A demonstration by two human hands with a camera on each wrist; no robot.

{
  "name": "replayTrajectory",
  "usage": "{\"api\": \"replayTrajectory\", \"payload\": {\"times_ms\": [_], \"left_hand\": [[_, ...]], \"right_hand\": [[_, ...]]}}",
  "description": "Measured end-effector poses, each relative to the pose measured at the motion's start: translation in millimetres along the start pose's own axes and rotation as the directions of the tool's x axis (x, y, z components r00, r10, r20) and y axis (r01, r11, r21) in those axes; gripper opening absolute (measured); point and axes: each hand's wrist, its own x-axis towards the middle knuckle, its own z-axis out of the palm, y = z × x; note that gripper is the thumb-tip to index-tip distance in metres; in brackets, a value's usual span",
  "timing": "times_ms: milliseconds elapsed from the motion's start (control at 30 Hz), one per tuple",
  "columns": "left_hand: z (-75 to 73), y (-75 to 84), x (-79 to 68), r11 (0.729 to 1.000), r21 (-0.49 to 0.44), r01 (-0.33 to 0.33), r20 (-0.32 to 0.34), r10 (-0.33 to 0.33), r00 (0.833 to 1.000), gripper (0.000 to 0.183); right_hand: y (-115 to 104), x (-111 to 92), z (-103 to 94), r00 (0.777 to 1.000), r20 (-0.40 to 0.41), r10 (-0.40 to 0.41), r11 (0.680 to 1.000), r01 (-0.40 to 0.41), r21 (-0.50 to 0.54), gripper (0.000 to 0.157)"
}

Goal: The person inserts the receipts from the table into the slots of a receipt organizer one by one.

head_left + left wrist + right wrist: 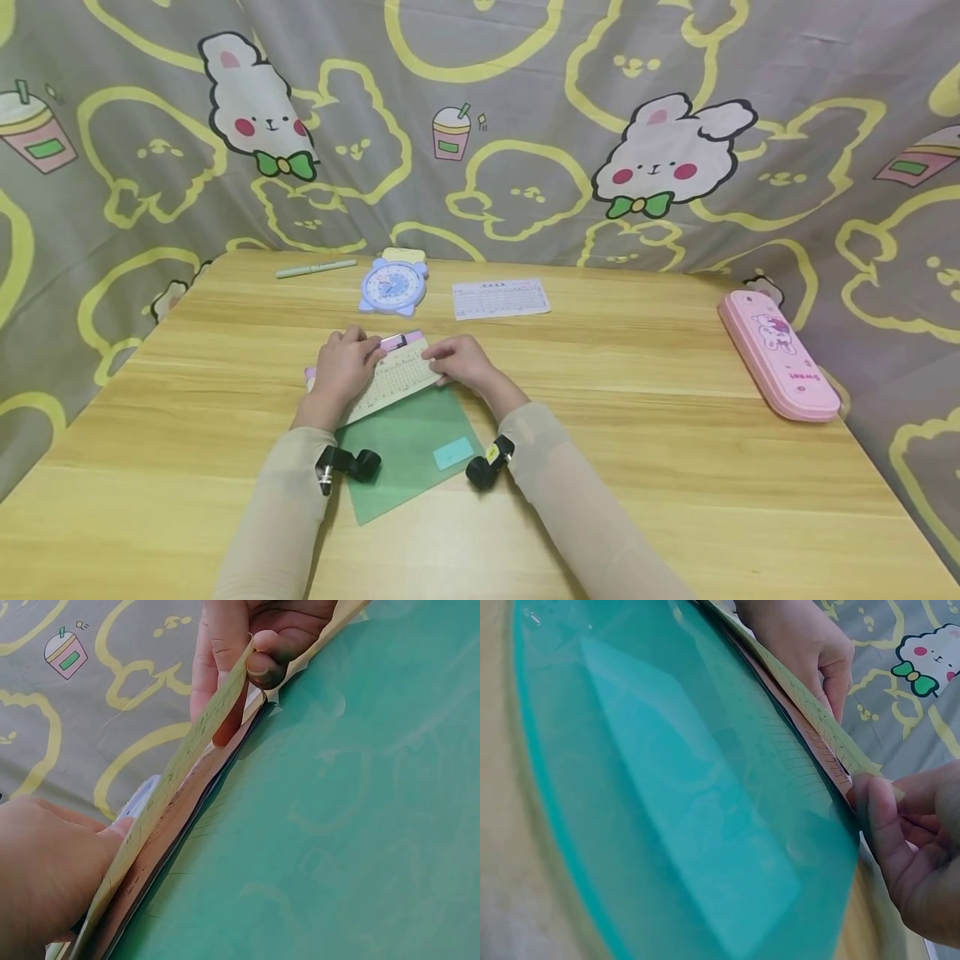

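Observation:
A yellowish sheet printed with a table (pixel 393 379) lies slanted over a purple-edged board (pixel 415 337) with a metal clip (pixel 392 342). My left hand (pixel 343 371) lies across the sheet's left part, its thumb and fingers curled at the clip. My right hand (pixel 463 365) pinches the sheet's right corner between thumb and fingers. In the right wrist view, the right hand (pixel 922 847) holds that corner lifted from a pinkish printed layer (pixel 810 720) beneath. Below them spreads a translucent green folder (pixel 405 467) with a light blue rectangle (pixel 453 453). The left fingertips are partly hidden.
Behind the hands lie a blue clock (pixel 393 287), a white printed form (pixel 501 299) and a pale green pen (pixel 316 269). A yellow object (pixel 403 254) sits behind the clock. A pink pencil case (pixel 780 354) lies at the right edge. A patterned curtain (pixel 525 125) hangs behind the table.

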Motion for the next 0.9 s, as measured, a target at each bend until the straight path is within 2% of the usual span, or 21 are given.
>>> {"api": "replayTrajectory", "payload": {"times_ms": [533, 900], "left_hand": [[-2.1, 1.2, 0.3, 1.0, 0.016, -0.016, -0.003, 0.016, 1.0, 0.031], [-1.1, 0.3, 0.1, 1.0, 0.018, -0.014, -0.015, 0.014, 1.0, 0.032]], "right_hand": [[-10.8, 9.5, 1.0, 1.0, 0.006, 0.003, 0.999, -0.002, -0.042, 0.018], [-8.6, 17.2, 1.6, 1.0, -0.007, -0.018, 0.998, 0.017, -0.062, 0.018]]}}
